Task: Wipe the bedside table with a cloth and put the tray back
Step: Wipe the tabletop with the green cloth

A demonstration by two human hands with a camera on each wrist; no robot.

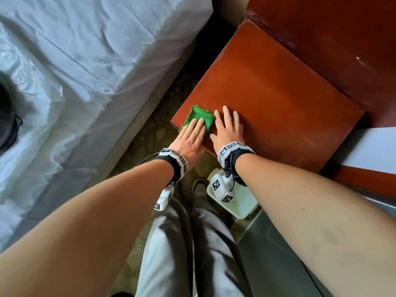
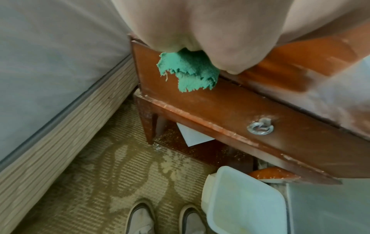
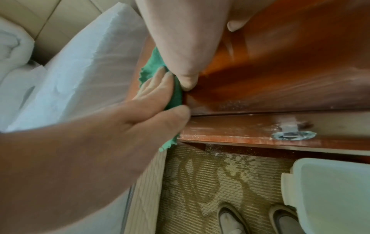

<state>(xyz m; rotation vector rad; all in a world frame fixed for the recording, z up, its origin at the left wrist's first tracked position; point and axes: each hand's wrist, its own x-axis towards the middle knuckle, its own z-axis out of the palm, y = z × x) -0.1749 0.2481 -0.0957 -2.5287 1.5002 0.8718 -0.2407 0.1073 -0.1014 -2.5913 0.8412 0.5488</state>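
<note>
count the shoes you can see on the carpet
2. The left shoe and the right shoe stand side by side on the patterned carpet before the bedside table, the right one next to the white tray.

the scene is lit by soft, even daylight; glare is seen on the plastic sheet (image 1: 27, 82) over the bed and a faint sheen on the table top (image 1: 278, 99). straight edges are bent by wide-angle distortion. in both wrist views the near palm is blurred, and the colours are washed out
</note>
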